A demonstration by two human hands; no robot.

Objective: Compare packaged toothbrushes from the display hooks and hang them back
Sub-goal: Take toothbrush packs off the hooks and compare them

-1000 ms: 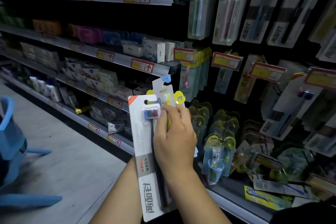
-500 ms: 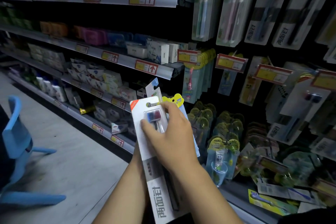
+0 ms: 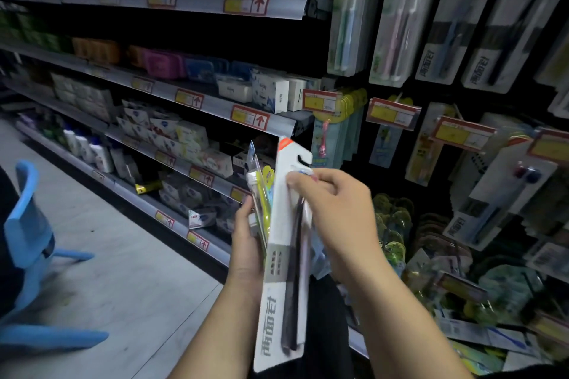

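Two hands: both are raised before the hook display, forearms coming up from the bottom edge.
Right hand (image 3: 341, 218): its back faces the camera, the wrist is bent left, and the curled fingers (image 3: 308, 181) pinch the upper part of the white toothbrush pack (image 3: 281, 271).
Left hand (image 3: 246, 249): upright with the thumb edge toward the camera, it wraps from the left round the lower part of the smaller packs (image 3: 263, 194).
White toothbrush pack: a long card standing nearly upright between the two hands, with a dark-handled brush inside. Its hang hole is at the top, clear of any hook, and its lower end reaches down between the forearms.
Smaller packs: yellow-green and blue, fanned just left of the white pack and touching it, their tops lower than its top.
Hanging packs (image 3: 446, 24): rows on the hooks to the right, with price tags (image 3: 392, 114) below.
Hidden: the right fingertips cover the brush heads, and the left fingers lie behind the packs.
Unclear: the number of smaller packs, and whether the left hand also supports the white pack. The print is blurred.
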